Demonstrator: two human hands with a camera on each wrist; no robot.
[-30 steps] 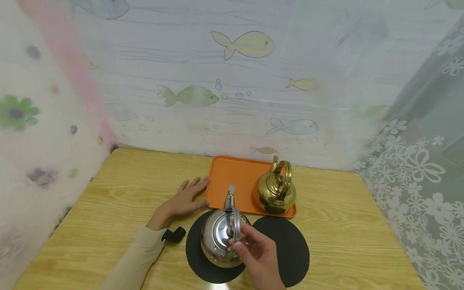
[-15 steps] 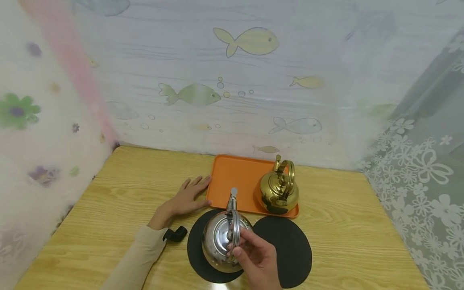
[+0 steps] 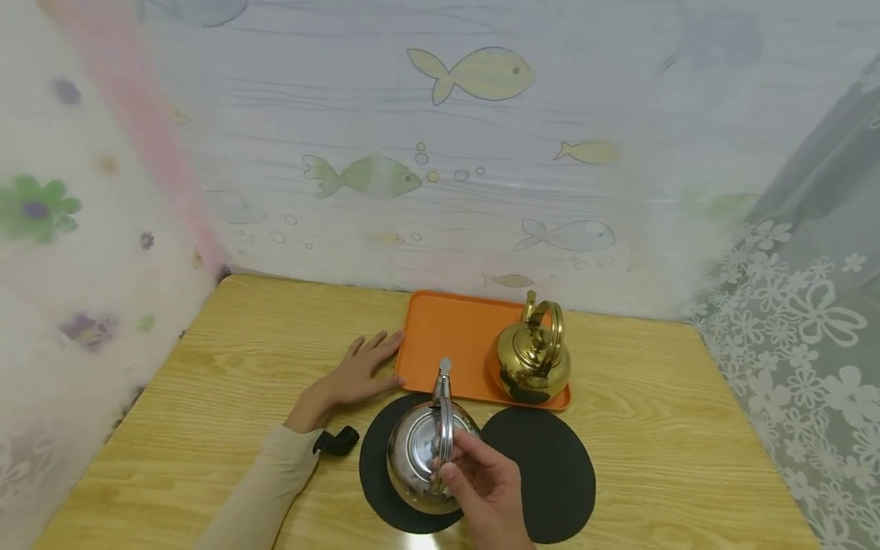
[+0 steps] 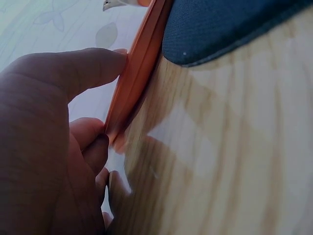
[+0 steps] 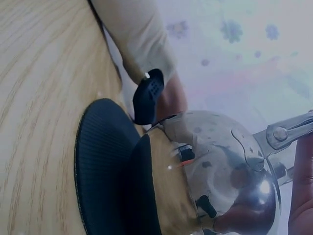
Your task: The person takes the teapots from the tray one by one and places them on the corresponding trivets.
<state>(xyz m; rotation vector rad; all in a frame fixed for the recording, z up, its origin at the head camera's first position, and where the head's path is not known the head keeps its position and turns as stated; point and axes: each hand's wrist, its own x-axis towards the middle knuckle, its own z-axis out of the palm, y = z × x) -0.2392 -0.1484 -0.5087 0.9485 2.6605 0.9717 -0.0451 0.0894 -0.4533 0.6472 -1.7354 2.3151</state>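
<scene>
A silver kettle is over the left black round mat, its spout toward the tray. My right hand pinches its upright handle between thumb and fingers. My left hand lies with fingers extended, its fingertips and thumb touching the left edge of the orange tray. The left wrist view shows thumb and fingertips against the tray's side. On the tray's right part stands a gold kettle. In the right wrist view the silver kettle's body appears close to the black mat.
A second black round mat lies right of the silver kettle, in front of the tray. The wooden table meets a patterned wall covering at its back edge. A lace-patterned curtain hangs at the right.
The whole head view has shifted slightly. My right hand and the silver kettle have moved slightly down relative to the mat; my left hand stays at the tray's edge.
</scene>
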